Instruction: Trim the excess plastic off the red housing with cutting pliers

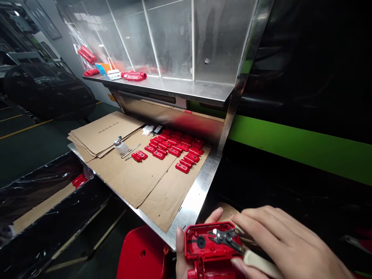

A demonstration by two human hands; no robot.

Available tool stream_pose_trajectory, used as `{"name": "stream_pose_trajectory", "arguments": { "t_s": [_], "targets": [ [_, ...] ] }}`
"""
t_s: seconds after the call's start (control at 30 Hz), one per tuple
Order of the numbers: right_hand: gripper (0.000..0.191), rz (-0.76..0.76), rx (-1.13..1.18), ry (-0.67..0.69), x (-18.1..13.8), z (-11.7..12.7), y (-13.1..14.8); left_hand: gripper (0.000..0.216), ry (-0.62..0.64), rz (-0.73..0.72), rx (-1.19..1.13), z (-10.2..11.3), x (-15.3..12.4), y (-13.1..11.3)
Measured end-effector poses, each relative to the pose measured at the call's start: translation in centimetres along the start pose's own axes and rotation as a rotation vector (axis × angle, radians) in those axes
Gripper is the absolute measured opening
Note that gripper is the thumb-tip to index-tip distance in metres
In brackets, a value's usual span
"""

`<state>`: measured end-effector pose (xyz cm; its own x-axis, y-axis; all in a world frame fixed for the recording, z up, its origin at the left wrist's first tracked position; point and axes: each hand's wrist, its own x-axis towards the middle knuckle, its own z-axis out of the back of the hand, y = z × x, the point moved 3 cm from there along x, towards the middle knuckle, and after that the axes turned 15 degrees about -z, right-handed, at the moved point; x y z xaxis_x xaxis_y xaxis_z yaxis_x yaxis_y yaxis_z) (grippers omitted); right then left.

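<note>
At the bottom of the head view my left hand point(186, 252) holds a red plastic housing point(207, 248) from below, its thumb up at the part's far edge. My right hand point(287, 244) grips small metal cutters point(225, 237) with a pale handle, and their jaws rest on the open inside of the housing. Both hands are below the front corner of the steel workbench point(193, 201).
Cardboard sheets point(139, 174) cover the bench, with rows of small red parts point(177, 147), a small bottle point(120, 146) and tweezers point(131, 151) on them. A shelf point(174, 87) above carries more red parts. A red stool point(142, 254) stands below, and a black-lined box point(43, 201) sits at left.
</note>
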<state>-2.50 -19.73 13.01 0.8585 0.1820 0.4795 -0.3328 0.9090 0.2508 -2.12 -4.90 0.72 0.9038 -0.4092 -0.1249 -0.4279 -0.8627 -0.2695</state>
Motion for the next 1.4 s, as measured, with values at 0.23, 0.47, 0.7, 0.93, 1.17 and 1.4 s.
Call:
{"name": "stream_pose_trajectory", "arguments": {
  "t_s": [0.23, 0.47, 0.7, 0.93, 1.17, 1.4],
  "targets": [
    [0.050, 0.112, -0.105, 0.053, 1.2, -1.0, 1.5, 0.068, -0.143, 0.107, 0.123, -1.4, -0.1, -0.1],
    [0.049, 0.161, -0.128, 0.006, 1.7, -1.9, 2.6, 0.066, -0.146, 0.048, 0.118, -2.2, 0.1, -0.6],
    [0.041, 0.160, -0.187, 0.107, 1.1, -2.4, 2.3, 0.058, -0.068, 0.045, -0.019, -3.3, 0.3, -0.6],
    [0.037, 0.136, -0.185, 0.087, 1.1, -2.7, 2.2, 0.041, -0.083, 0.058, -0.014, -3.3, 0.5, -0.9],
    [0.033, 0.129, -0.153, 0.089, 0.8, -2.9, 2.2, 0.036, -0.111, 0.033, 0.048, -1.1, 0.4, -0.1],
    [0.030, 0.149, -0.154, 0.084, 1.4, -3.1, 2.4, 0.017, -0.264, -0.068, 0.064, 3.4, -2.2, -2.0]
  ]
}}
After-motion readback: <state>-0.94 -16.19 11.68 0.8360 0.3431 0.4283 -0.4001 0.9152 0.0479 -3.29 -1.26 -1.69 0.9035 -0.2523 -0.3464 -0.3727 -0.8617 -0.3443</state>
